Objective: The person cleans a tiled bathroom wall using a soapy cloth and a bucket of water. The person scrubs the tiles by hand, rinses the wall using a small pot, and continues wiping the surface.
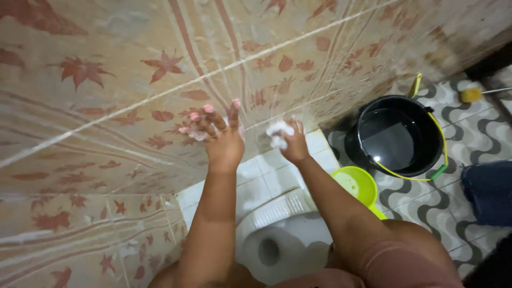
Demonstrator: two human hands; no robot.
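Observation:
My left hand (pixel 218 133) rests flat against the leaf-patterned tiled wall (pixel 106 96), fingers spread, with soap foam on the fingertips. My right hand (pixel 292 143) is closed on a small white foamy scrubbing pad (pixel 279 132) and presses it to the wall just right of the left hand. Both arms reach forward over a white squat toilet (pixel 277 234) set in the floor below.
A black bucket (pixel 397 136) of water with a yellow handle stands to the right on the wavy grey-and-white floor tiles (pixel 453 112). A lime-green dipper (pixel 358 184) lies beside it. A dark blue cloth item (pixel 488 192) sits at far right; a yellow brush head (pixel 472 94) lies beyond the bucket.

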